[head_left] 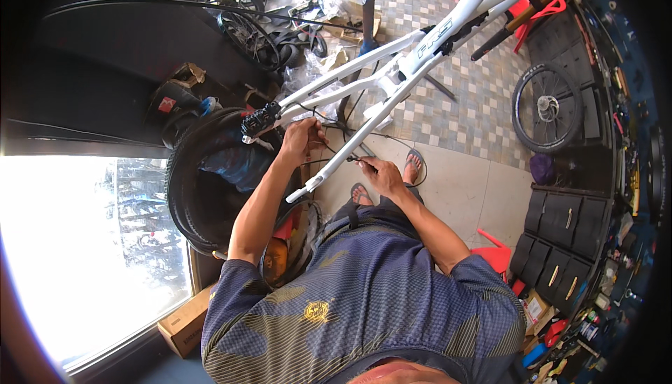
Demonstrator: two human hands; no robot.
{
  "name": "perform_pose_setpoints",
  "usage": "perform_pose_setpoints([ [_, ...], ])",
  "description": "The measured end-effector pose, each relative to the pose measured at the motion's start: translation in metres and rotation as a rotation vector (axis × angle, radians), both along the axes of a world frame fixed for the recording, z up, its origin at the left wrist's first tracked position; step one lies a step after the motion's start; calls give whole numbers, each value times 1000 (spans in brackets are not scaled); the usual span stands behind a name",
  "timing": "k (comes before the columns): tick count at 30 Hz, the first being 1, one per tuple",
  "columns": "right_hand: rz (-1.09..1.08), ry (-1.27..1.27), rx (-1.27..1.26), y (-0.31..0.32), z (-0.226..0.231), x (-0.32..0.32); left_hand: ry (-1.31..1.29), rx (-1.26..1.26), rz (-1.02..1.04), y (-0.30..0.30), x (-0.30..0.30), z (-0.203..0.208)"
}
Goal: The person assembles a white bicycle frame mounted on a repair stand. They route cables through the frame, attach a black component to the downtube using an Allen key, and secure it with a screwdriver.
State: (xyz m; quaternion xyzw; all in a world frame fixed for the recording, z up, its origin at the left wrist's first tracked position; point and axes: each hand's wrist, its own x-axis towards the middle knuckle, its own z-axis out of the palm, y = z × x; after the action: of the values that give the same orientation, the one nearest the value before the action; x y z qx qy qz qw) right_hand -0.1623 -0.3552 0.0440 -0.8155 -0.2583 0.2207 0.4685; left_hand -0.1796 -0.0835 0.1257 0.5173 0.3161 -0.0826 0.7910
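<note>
A white bicycle frame (pixel 413 62) hangs in front of me, its rear end pointing toward me and to the left. At that end sits a black rear derailleur (pixel 260 119). Just right of the derailleur, my left hand (pixel 301 140) is closed, its fingertips pinching a thin black cable (pixel 332 149). My right hand (pixel 380 175) is also closed, on the same cable beside the frame's near tube, where a small dark piece shows at its fingertips. More black cable loops hang below the frame. What lies inside the fingers is partly hidden.
Tyres (pixel 183 188) are stacked to the left, with a cardboard box (pixel 185 324) below. A blue post (pixel 367 6) stands behind the frame. On the right are a wheel (pixel 548 107), black drawers (pixel 553 272) and a tool-covered bench (pixel 630 244). Bike parts lie on the far floor.
</note>
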Motion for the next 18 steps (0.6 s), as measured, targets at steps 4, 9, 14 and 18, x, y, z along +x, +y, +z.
perform_pose_setpoints([
  [4,-10,-16,80,1,2,1,30,-15,-11,0,13,-1],
  [9,20,93,75,8,23,-2,12,-55,41,5,16,-10],
  [14,19,181,140,25,18,-2,-33,-60,101,-6,14,-7],
  [18,-14,209,132,26,10,-6,-38,29,128,-8,-9,-5],
])
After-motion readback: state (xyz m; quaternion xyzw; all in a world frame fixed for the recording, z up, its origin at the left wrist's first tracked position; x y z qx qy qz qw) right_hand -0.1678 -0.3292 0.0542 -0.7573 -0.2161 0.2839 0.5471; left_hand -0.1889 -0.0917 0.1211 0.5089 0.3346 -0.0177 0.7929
